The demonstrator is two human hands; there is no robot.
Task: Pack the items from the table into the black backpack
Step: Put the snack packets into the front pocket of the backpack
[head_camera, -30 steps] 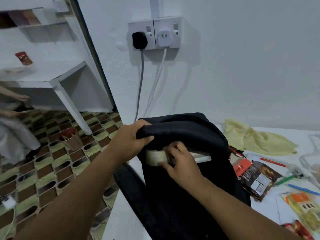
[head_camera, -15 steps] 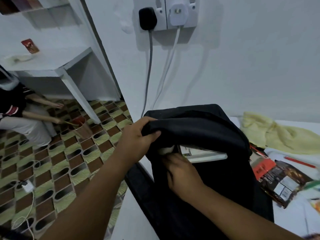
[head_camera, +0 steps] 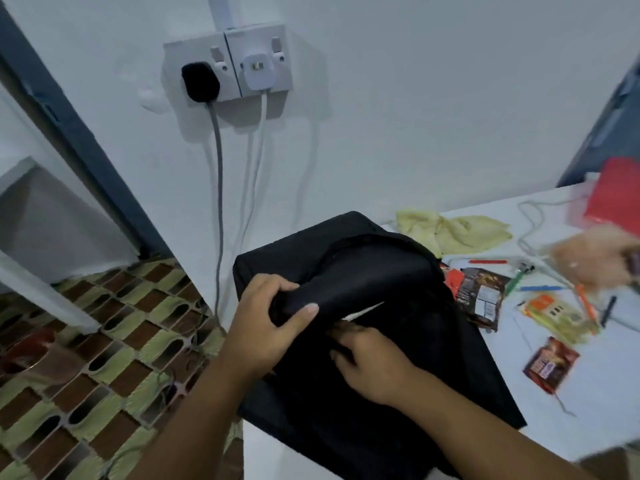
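Observation:
The black backpack (head_camera: 381, 393) lies on the white table (head_camera: 588, 420) with its top toward the wall. My left hand (head_camera: 273, 320) grips the upper flap and holds the opening apart. My right hand (head_camera: 370, 362) is at the opening with its fingertips tucked inside, so what they hold is hidden. A thin white edge (head_camera: 363, 311) of something shows inside the opening. To the right lie loose items: a dark snack packet (head_camera: 481, 299), a small brown sachet (head_camera: 550, 363), an orange-yellow pack (head_camera: 554, 313), several coloured pens (head_camera: 540, 288) and a yellow cloth (head_camera: 457, 230).
A blurred red box (head_camera: 616, 192), a tan bag (head_camera: 588, 258) and a white cord (head_camera: 530, 226) sit at the far right of the table. Wall sockets (head_camera: 228, 67) with two cables hang behind the backpack. The table's left edge drops to a tiled floor (head_camera: 86, 358).
The roll of tape my right hand held at the opening has gone out of sight inside the backpack, with my fingers following it in. My head has turned right, showing more table.

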